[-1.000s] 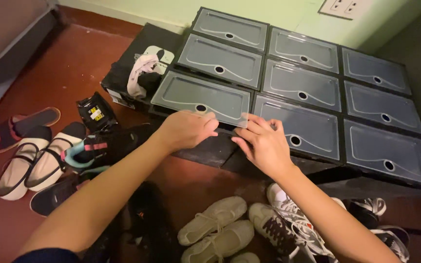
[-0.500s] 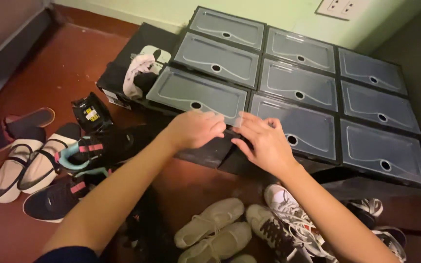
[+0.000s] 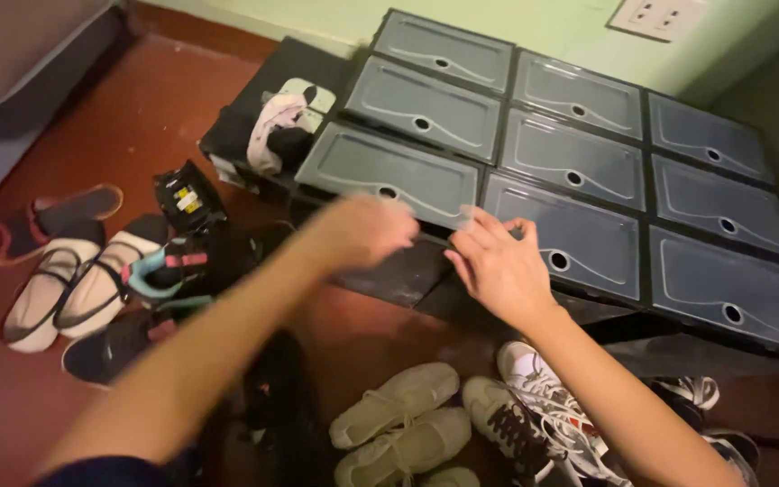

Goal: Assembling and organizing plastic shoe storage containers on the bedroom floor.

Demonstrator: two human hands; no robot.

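Red floor [image 3: 137, 117] strewn with shoes [image 3: 398, 424] beneath hands [image 3: 498, 266] at shoe boxes [image 3: 579, 243].

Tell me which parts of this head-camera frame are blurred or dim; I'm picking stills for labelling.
Head view: the left hand is smeared by motion blur, while the right hand is sharper; the shoe boxes show soft, even light without hard glare; the floor lower left and the sneakers sit in dim, warm shadow.

The left hand [image 3: 367, 230] has lifted off the drawer front [image 3: 389, 176], blurred in motion. The right hand [image 3: 498, 266] has slid slightly lower.
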